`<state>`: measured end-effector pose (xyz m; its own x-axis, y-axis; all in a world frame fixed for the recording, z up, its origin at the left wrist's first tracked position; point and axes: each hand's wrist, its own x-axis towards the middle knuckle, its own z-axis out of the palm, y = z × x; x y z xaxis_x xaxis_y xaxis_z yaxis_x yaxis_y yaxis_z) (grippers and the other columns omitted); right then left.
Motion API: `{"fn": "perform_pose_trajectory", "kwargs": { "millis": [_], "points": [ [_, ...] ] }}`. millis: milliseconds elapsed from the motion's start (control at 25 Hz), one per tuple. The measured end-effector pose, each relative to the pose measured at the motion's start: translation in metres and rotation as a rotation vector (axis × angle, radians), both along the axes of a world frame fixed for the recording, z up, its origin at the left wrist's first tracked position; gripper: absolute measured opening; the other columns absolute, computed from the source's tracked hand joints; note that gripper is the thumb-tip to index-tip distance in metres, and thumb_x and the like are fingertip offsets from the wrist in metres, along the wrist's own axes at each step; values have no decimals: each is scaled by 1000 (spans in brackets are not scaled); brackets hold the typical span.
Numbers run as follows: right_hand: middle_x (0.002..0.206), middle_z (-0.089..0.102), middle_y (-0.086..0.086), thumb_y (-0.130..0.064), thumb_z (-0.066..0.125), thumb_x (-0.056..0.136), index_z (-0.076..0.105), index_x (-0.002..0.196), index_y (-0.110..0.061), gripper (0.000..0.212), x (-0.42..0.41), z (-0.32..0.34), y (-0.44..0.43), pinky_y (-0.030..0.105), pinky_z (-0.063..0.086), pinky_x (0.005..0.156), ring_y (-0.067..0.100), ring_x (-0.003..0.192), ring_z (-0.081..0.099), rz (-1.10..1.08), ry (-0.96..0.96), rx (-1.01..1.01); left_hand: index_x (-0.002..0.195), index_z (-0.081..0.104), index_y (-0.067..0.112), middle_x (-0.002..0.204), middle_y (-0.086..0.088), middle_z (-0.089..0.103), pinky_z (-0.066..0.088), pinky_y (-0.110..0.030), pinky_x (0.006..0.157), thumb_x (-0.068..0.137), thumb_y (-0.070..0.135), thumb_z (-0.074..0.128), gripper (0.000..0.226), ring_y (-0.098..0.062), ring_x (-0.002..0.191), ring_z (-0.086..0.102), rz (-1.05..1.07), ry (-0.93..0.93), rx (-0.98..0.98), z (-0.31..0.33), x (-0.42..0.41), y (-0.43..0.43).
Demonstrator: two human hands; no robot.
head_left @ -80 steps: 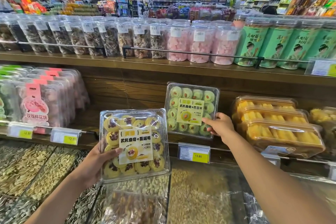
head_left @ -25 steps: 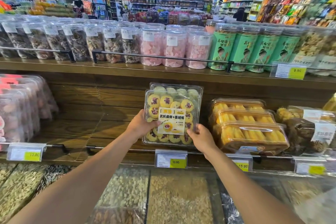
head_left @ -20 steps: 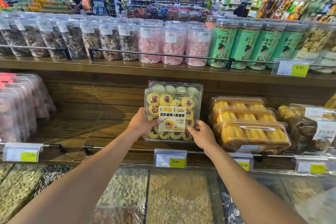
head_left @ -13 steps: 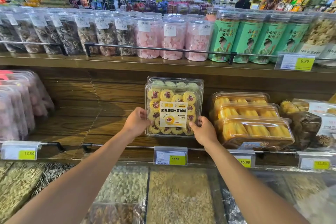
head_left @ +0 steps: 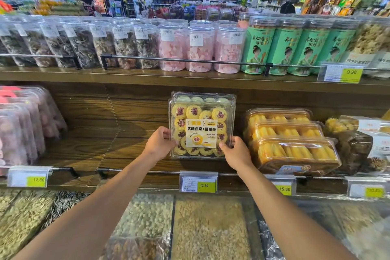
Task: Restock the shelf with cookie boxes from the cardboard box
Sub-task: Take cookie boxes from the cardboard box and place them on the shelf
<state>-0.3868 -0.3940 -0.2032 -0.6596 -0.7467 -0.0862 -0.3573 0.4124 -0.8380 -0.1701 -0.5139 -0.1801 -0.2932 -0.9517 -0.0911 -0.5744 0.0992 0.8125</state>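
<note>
Both hands — left hand (head_left: 159, 143), right hand (head_left: 234, 154) — clasp the cookie box (head_left: 201, 129) standing upright on the shelf (head_left: 105, 150); press it flush against the box behind (head_left: 202, 97) — label forward.

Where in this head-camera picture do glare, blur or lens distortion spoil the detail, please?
Head view: the label on the front cookie box is sharp; white glare streaks the clear lid of the yellow pastry box; wide-angle distortion bows the upper shelf; the far-right price tag is smeared.
</note>
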Motion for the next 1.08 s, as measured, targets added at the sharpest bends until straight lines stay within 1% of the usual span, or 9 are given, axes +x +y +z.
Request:
{"fn": "perform_pose_trajectory", "kwargs": {
  "millis": [200,280,360,480,600,720,800,920,1080],
  "points": [
    [134,62,6,-35,68,94,52,136,-13,50,6,7,9,39,52,98,25,123,60,26,45,31,140,54,13,133,2,61,51,-38,101,91,23,78,55,-18,121,59,-60,-70,-37,8,12,12],
    [134,61,7,-39,68,93,53,134,-12,51,11,12,16,40,52,98,27,122,59,35,81,75,147,48,11,143,-2,58,50,-41,109,94,22,74,61,-22,130,58,-79,-118,-55,14,23,20],
    [133,60,7,-41,66,93,54,133,-10,52,20,18,26,38,49,96,28,121,59,43,114,117,155,40,12,154,-7,51,50,-40,110,99,18,67,62,-23,134,56,-92,-179,-86,20,38,30],
    [126,64,7,-44,65,93,58,125,-13,45,37,24,44,38,53,91,27,113,62,63,147,136,158,37,16,159,-4,47,52,-33,104,102,20,64,62,-22,130,58,-119,-226,-161,24,63,48],
    [137,59,8,-45,65,93,53,139,-14,56,60,32,68,37,49,99,28,125,57,129,227,175,158,36,22,161,-4,45,40,-43,119,100,34,66,66,-26,146,44,-169,-305,-252,20,91,67],
    [149,48,9,-49,65,92,40,152,-17,73,94,38,97,40,43,110,29,138,46,171,317,196,159,33,28,164,1,39,29,-49,126,99,47,63,70,-24,153,32,-229,-426,-360,14,123,90],
    [150,48,6,-53,64,90,40,152,-20,75,119,40,114,42,43,110,28,138,44,198,443,217,160,29,32,168,4,31,20,-53,128,99,52,60,71,-22,158,22,-270,-471,-424,9,146,106],
    [152,46,2,-58,63,89,42,151,-20,76,164,42,138,40,41,110,26,138,43,233,592,228,163,22,32,172,7,18,10,-53,130,101,55,54,74,-20,161,8,-321,-526,-464,7,189,132],
    [155,42,1,-63,62,87,41,151,-21,79,236,32,165,41,37,115,24,142,39,275,645,253,162,20,35,173,9,16,10,-54,129,100,56,56,76,-21,161,6,-330,-541,-472,-6,261,166]
  ]
}}
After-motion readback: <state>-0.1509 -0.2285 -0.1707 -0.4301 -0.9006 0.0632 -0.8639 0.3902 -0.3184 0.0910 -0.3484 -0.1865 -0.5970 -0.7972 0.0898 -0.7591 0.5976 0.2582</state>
